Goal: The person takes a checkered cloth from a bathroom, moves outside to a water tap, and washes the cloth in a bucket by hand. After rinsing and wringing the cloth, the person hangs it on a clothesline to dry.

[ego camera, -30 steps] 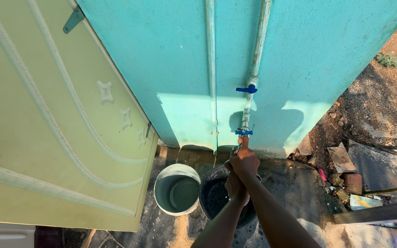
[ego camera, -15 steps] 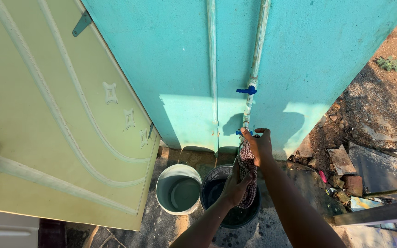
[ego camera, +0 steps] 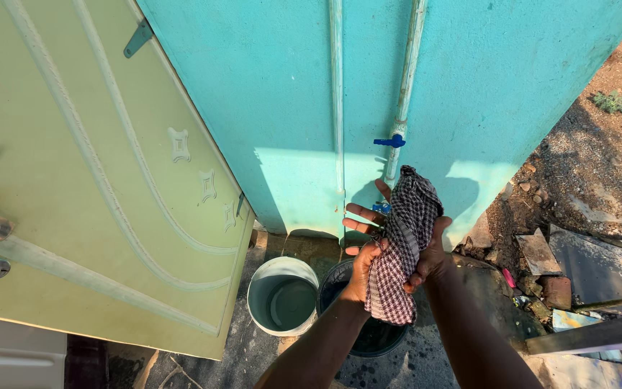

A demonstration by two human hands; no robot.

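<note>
Both of my hands hold a dark checked cloth above a black bucket. My left hand grips the cloth's lower part. My right hand supports the upper part, its fingers spread behind the cloth towards the wall. The cloth hangs in a bunched fold between them. Just behind it a blue tap sticks out of a pale pipe on the turquoise wall, partly hidden by my fingers. A second blue valve sits higher on the pipe.
A white bucket with water stands left of the black one on wet concrete. A pale green metal door with a latch stands open at left. Broken stones, a brick and rubble lie at right on dirt.
My hands have risen from the tap and bucket. The checked cloth has been lifted up and now drapes over both hands in front of the tap.
</note>
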